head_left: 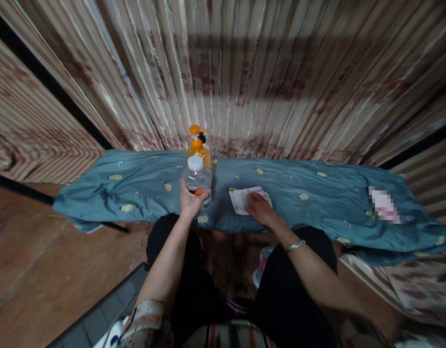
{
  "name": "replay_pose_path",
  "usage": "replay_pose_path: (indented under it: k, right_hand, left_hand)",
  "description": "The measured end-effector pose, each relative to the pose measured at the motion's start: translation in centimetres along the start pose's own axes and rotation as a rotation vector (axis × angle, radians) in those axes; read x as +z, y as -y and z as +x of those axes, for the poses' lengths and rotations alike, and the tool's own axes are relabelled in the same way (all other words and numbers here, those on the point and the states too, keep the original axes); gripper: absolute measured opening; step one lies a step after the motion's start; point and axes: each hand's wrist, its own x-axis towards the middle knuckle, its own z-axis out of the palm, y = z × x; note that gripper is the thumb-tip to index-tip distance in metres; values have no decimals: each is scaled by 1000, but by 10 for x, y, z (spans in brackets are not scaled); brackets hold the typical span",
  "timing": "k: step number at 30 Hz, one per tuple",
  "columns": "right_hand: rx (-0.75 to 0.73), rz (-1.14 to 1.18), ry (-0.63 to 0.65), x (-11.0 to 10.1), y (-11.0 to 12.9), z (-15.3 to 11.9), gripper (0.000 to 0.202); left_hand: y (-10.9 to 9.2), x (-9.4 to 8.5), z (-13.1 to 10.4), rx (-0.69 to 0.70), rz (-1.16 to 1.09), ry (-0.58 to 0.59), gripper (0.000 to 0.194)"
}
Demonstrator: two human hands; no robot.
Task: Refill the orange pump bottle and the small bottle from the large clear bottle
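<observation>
My left hand [192, 199] is wrapped around a clear plastic bottle [197, 178] with a white cap, upright on the cloth-covered bench. Just behind this bottle stands a pump bottle [205, 157] of orange-yellow liquid, its orange pump on top and partly hidden by the clear one. To the right, a white cloth [239, 199] with a scalloped edge is spread out on the bench. My right hand [260, 208] lies on the right part of the cloth, its fingers resting flat across it and pointing left. A silvery bracelet circles that wrist.
A blue-green sheet with yellow pineapple figures covers the long, narrow bench [150, 169]. At its right end lies a blurred-out pinkish-white item [384, 205]. Striped curtains [237, 77] hang behind, and dark poles [52, 72] slant in at both sides. My knees are against the front edge.
</observation>
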Motion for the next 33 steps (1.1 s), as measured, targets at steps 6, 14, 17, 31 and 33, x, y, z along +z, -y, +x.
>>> replay_pose_path:
  k: [6,14,17,31,33]
  right_hand:
    - [-23,126,-154,3,-6,0,52]
    - [-408,415,-458,-115,75,21,41]
    - [-506,290,-427,-161,125,38,37]
    - [-558,-91,-287,-206,202,75,22]
    - [-570,-99,-260,-209,202,78,31]
  left_hand:
    - [-1,4,-6,-10,-15,35,80]
    - [-2,-5,-2,-17,-23,28,85]
    - [-2,-10,-1,-16,-11,19,84]
    - [-7,-21,9,-41,52,1,86]
    - [-8,-20,10,-45,63,-5,89]
